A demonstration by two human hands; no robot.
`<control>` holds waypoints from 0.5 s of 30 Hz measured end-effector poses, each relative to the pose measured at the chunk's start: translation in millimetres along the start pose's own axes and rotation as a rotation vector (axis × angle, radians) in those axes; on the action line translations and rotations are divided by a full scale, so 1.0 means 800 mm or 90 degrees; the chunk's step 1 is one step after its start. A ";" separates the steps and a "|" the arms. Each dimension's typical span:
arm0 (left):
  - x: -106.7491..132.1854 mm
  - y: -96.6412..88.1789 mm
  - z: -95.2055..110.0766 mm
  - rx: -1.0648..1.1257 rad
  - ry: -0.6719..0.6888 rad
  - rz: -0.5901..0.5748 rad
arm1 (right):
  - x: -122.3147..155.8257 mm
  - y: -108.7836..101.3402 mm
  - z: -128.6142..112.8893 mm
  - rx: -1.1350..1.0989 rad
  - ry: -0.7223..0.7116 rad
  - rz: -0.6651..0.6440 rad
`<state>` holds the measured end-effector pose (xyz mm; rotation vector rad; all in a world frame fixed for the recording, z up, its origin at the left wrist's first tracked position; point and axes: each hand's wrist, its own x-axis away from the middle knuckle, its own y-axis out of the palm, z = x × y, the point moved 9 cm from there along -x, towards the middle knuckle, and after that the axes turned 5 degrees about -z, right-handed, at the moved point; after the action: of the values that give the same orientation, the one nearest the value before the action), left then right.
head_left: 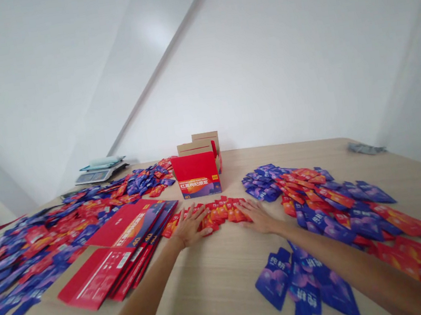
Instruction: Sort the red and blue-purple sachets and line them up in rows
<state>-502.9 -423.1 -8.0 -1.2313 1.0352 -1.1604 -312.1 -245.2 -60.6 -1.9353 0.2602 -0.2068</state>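
Observation:
A row of overlapping red sachets (219,211) lies on the table in front of me. My left hand (191,227) rests flat over the row's left part, fingers spread and pointing away from me. At the row's right end, my right hand (259,217) touches the sachets with outstretched fingers. Both hands are open, and neither grips anything. Just beyond the row stands a red and purple carton (198,178) with its brown flap raised. Purple sachets (304,283) lie near my right forearm, which covers some of them.
Folded flat cartons (117,249) are stacked at left, beside a wide heap of red and purple sachets (47,239). Another sachet pile (321,198) spreads at right. A second open carton (207,136) stands behind the first. Far left is a scale (99,172); a grey cloth (364,148) lies far right.

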 end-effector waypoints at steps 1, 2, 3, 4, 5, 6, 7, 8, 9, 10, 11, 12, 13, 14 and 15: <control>-0.003 0.002 0.004 -0.002 -0.002 0.001 | 0.001 0.001 0.002 0.003 0.001 -0.003; -0.006 0.006 0.009 -0.003 -0.001 -0.001 | 0.002 0.002 0.003 0.006 0.002 -0.008; -0.009 0.011 0.014 -0.005 0.002 -0.003 | 0.003 0.003 0.004 0.008 0.003 -0.012; -0.013 0.017 0.021 -0.008 0.008 -0.006 | 0.004 0.004 0.005 0.009 0.005 -0.016; -0.016 0.022 0.027 -0.010 0.013 -0.008 | 0.004 0.006 0.005 0.011 0.010 -0.019; -0.019 0.027 0.032 -0.012 0.016 -0.008 | 0.005 0.007 0.007 0.013 0.017 -0.022; -0.022 0.030 0.036 -0.012 0.018 -0.005 | 0.006 0.007 0.008 0.015 0.030 -0.023; -0.024 0.030 0.039 -0.012 0.020 -0.002 | 0.006 0.007 0.010 0.016 0.044 -0.023; -0.026 0.030 0.042 -0.010 0.027 0.000 | 0.007 0.007 0.012 0.018 0.058 -0.020; -0.027 0.028 0.044 -0.009 0.038 0.002 | 0.007 0.005 0.012 0.021 0.068 -0.015; -0.027 0.026 0.046 -0.007 0.048 0.004 | 0.007 0.004 0.011 0.024 0.069 -0.010; -0.027 0.023 0.048 -0.005 0.056 0.007 | 0.007 0.004 0.007 0.027 0.062 -0.009; -0.026 0.021 0.048 -0.003 0.058 0.009 | 0.007 0.004 0.003 0.030 0.052 -0.013; -0.025 0.020 0.048 -0.001 0.055 0.009 | 0.008 0.005 -0.002 0.033 0.042 -0.019; -0.024 0.020 0.047 0.000 0.049 0.007 | 0.009 0.005 -0.007 0.034 0.037 -0.028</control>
<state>-467.1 -399.3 -21.6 -1.1869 1.0989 -1.2073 -307.2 -253.4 -62.6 -1.8847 0.2488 -0.2964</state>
